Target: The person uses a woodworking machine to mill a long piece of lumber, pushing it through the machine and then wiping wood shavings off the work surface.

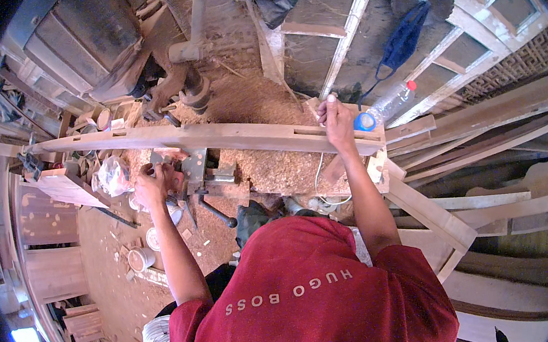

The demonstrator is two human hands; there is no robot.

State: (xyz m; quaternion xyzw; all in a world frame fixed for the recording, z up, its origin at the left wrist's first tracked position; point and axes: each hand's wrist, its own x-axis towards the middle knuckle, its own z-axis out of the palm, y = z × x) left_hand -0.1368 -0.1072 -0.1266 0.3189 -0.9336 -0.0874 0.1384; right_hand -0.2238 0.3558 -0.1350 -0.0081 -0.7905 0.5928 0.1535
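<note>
A long pale wooden beam (218, 135) with slots cut in it lies across the bench in front of me. Over its right part, my right hand (336, 122) is closed with the thumb on top; what its fingers grip is hidden. My left hand (150, 184) is below the beam's left part, fingers curled and pinched together around something too small to make out. Just right of that hand stands a bench vise (198, 171) with red and grey metal parts. A crumpled clear plastic bag (112, 175) sits to its left.
Wood shavings (274, 168) cover the bench. Beyond my right hand are a blue tape roll (364, 121) and a clear bottle (394, 101) with a red cap. A round saw blade (422, 1) hangs at the back. Boards (494, 130) are stacked at right; a white bucket (140, 259) stands on the floor.
</note>
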